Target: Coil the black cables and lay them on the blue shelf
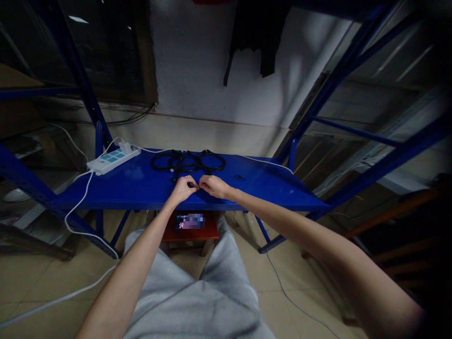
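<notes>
Above the front part of a blue shelf (120, 188), my left hand (182, 189) and my right hand (214, 186) almost meet at the fingertips. Each one is closed in a pinch. Whatever lies between the fingers is too small and dark to make out. Just behind the hands, black coiled cables (212, 168) lie in overlapping loops, with a pale connector end showing at the left. A few small, thin dark pieces (238, 177) rest on the shelf to the right of my right hand.
A white power strip (115, 160) with a plugged-in adapter sits at the shelf's left end. White cords run from it along the back and down to the floor. Blue posts frame both sides. Below, a lit phone (189, 221) lies on a reddish stool (208, 234) between my knees.
</notes>
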Demonstrator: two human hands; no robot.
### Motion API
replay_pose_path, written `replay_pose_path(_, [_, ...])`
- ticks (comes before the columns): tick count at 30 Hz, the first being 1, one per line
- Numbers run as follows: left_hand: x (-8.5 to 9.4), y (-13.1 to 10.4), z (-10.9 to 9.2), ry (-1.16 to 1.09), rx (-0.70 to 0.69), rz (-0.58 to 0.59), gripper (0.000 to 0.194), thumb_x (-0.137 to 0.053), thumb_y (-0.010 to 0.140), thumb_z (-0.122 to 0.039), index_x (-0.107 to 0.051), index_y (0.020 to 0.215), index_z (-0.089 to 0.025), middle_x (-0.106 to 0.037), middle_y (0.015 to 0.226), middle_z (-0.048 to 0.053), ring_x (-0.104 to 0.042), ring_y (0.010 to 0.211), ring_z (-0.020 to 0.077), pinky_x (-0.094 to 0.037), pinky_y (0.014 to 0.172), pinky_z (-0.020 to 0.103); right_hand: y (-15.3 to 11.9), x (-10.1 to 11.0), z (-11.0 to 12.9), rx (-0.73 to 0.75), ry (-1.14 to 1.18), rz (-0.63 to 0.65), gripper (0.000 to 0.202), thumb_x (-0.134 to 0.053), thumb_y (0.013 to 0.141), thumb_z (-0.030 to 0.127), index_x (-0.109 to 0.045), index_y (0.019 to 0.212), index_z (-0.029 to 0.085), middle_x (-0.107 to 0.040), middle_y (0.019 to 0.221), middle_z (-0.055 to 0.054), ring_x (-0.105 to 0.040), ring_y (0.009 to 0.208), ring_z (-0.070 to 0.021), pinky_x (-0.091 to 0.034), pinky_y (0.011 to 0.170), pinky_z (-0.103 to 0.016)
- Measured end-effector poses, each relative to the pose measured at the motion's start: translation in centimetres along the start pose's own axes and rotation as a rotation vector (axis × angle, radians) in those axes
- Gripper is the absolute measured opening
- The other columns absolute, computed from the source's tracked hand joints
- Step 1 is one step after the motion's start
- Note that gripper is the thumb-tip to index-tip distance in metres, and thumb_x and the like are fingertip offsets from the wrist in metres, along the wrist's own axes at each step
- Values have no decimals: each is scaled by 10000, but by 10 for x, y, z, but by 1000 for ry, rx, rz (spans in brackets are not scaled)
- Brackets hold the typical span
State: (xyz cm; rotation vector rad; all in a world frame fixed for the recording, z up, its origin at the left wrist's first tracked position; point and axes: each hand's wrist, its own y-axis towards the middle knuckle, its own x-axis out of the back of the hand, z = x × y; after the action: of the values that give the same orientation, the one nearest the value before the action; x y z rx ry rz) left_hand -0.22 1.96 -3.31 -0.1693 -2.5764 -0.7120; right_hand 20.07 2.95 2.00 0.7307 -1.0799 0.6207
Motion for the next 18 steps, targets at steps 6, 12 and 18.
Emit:
replay_pose_path(6, [1, 0, -5, 12, 32, 10, 90, -692, 730, -88, -743, 721, -162, -708, 807, 32, -654, 816, 178, -493, 818, 312, -3, -3, 1, -46, -31, -28, 108, -535, 913, 110, -627, 887, 159, -622, 851, -32, -504, 737, -132, -321, 680, -236])
replay_pose_path(12, [-1, 0, -2, 96, 62, 23, 53, -671, 752, -116, -694, 736, -161, -695, 815, 37, -625, 786, 184, -490, 778, 312, -1, -7, 7, -57, -31, -68, 101, -545, 917, 113, -638, 904, 152, -631, 874, -40, -503, 737, -135, -309, 668, -238])
replay_pose_path(18, [-3, 0, 0, 105, 87, 44, 144, -591, 768, -49, -675, 792, -164, -701, 860, 53, -647, 841, 198, -497, 806, 319, -7, -14, 6, -47, -20, -135, 118, -546, 950, 116, -659, 935, 147, -655, 916, -49, -547, 760, -134, -342, 684, -233])
